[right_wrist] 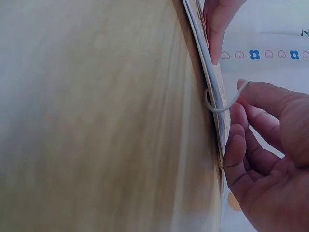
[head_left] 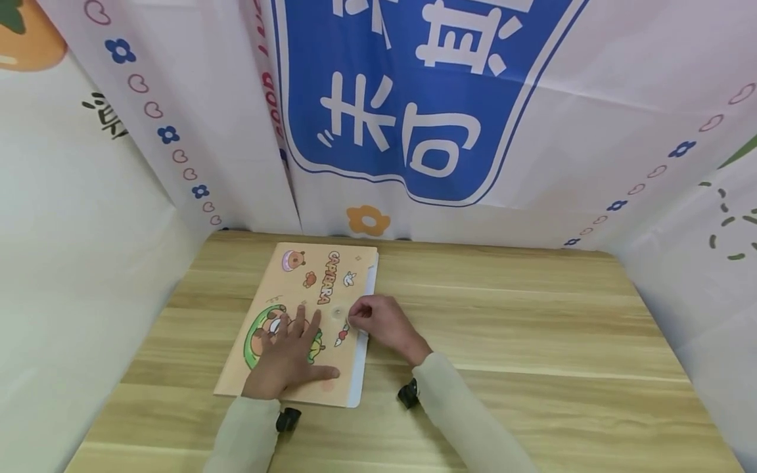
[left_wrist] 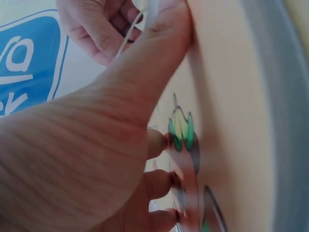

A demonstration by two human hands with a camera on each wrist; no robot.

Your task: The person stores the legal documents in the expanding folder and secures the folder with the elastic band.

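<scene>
A peach-coloured document folder printed with capybara cartoons lies flat on the table, its long whitish edge to the right. My left hand rests on its lower left part with fingers spread, covering some of the large capybara picture. At the folder's right side, my right hand pinches a thin white string between thumb and finger. In the right wrist view the string loops round the folder's edge up to the fingertips. A round clear button sits on the cover just left of those fingers.
Under the folder is a wood-grain table that stretches far to the right. A printed cloth with a blue sign hangs behind the back edge, and pale cloth hangs at both sides. A small black device is at the right sleeve.
</scene>
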